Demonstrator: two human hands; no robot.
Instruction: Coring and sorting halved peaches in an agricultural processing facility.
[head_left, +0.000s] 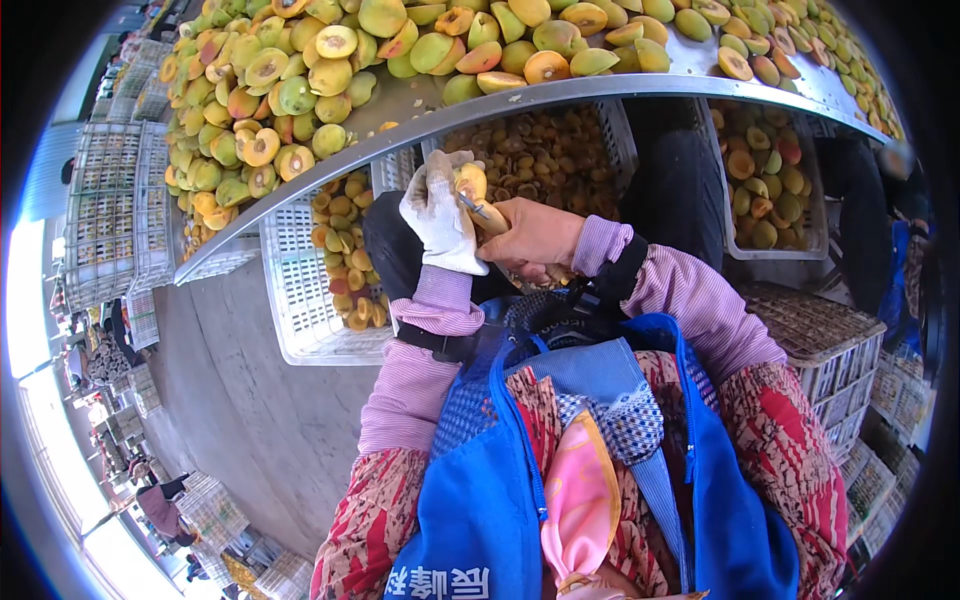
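My left hand (438,212), in a white glove with a soiled thumb and fingertips, is closed around a yellow peach (470,181). Just beside it my bare right hand (540,236) grips a small knife (480,208) by its pale handle. The short metal blade points at the peach and seems to touch it; its exact tip is hard to make out. Both hands are over my lap, below the rim of a metal table (400,104) heaped with halved peaches (265,65).
Under the table a crate (618,135) contains brownish pits or scraps. White crates of peach halves stand at left (285,300) and right (775,252). Stacked crates (815,345) are by my right elbow. Someone's dark-clothed leg (858,215) is at far right.
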